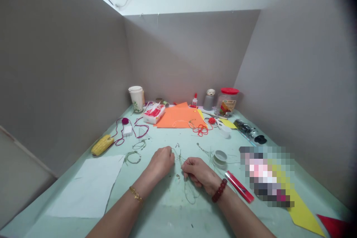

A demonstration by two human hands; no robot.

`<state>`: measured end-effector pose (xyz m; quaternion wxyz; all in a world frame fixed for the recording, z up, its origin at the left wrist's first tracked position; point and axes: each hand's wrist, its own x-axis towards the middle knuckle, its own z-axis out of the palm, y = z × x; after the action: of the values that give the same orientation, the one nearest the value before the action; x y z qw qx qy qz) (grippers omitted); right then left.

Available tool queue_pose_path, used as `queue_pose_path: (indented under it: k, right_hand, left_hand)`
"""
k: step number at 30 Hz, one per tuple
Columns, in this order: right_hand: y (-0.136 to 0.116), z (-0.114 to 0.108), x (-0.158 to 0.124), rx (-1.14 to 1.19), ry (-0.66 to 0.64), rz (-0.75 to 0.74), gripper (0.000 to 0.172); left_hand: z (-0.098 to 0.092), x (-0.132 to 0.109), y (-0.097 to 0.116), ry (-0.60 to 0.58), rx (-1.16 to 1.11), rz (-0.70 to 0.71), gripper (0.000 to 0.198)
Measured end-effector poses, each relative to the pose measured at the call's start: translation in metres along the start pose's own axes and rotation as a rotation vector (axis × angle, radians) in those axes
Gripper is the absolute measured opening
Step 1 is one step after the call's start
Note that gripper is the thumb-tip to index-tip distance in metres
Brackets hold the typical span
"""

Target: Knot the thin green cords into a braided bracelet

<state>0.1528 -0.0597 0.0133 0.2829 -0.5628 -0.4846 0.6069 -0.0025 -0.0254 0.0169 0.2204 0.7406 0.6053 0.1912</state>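
In the head view, the only print is on the label of a red-lidded jar (226, 103) and on a red-and-white packet (154, 113) at the far end of the pale green table (164, 221), and both are too small to read. A thin green wire (189, 192) lies at mid-table between the hands. Its long loop points back toward the person, and its upper strands rise between the knuckles (fine strands also trail off toward a small spool (220, 156)). The left hand (161, 161) is curled closed on the wire's upper end. The right hand (199, 173) pinches the wire between thumb and forefinger, just beside the left.
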Motion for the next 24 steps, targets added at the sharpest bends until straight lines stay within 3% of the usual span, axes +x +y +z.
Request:
queue_pose_path:
  k: [2,4,9,11,18,24]
  right_hand:
    - [-0.001,0.000,-0.001,-0.001,0.003,-0.003,0.009]
    - [-0.002,0.001,-0.002,0.001,0.002,0.000,0.010]
    - [-0.004,0.003,-0.002,0.012,-0.003,0.019,0.012]
    - [-0.004,0.003,-0.002,0.011,0.002,0.019,0.012]
    - [-0.002,-0.002,0.000,0.014,0.094,-0.002,0.009]
    - [-0.003,-0.005,0.000,0.025,0.090,-0.010,0.007]
  left_hand:
    - [-0.002,-0.003,0.003,0.061,0.054,0.016,0.023]
    - [0.000,-0.004,0.004,0.038,0.010,0.010,0.024]
    - [0.014,0.003,-0.002,-0.287,-0.411,-0.146,0.024]
    - [0.018,0.005,-0.004,-0.350,-0.596,-0.193,0.022]
    - [0.013,0.004,-0.001,-0.407,-0.755,-0.240,0.030]
    - [0.008,0.003,-0.001,-0.438,-0.788,-0.225,0.032]
